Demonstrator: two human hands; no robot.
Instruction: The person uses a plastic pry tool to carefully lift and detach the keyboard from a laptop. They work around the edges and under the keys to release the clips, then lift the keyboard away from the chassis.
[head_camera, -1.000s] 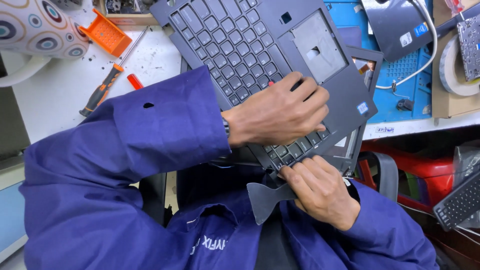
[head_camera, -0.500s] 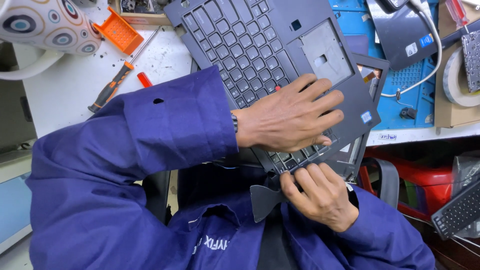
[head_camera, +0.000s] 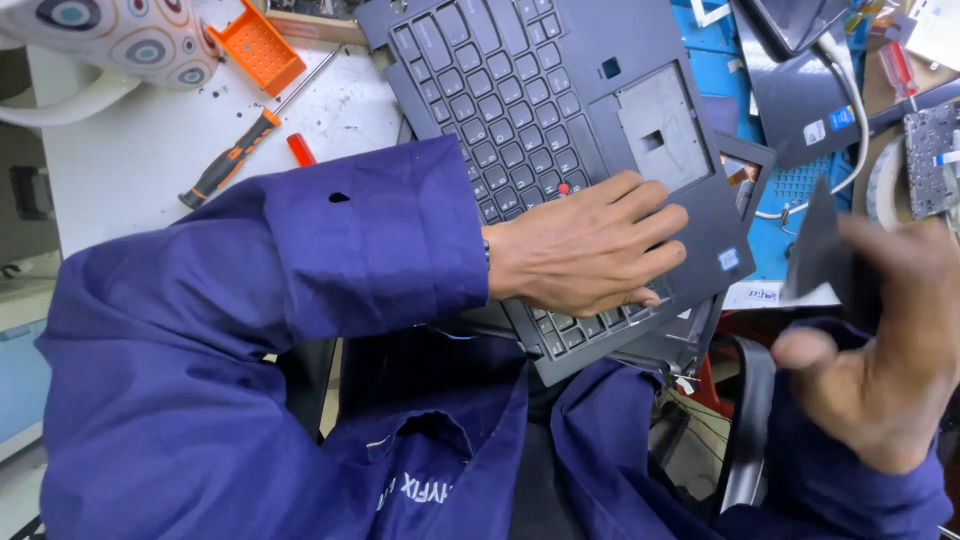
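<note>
we see a dark grey laptop keyboard deck (head_camera: 560, 120), keys up, tilted over the white table's (head_camera: 120, 170) edge, and a thin dark flat piece (head_camera: 815, 250) raised to its right.

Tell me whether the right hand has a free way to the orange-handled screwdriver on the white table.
Probably not. The right hand holds a dark thin piece off to the right, and the left hand, its sleeve and the keyboard panel lie between it and the screwdriver.
</note>
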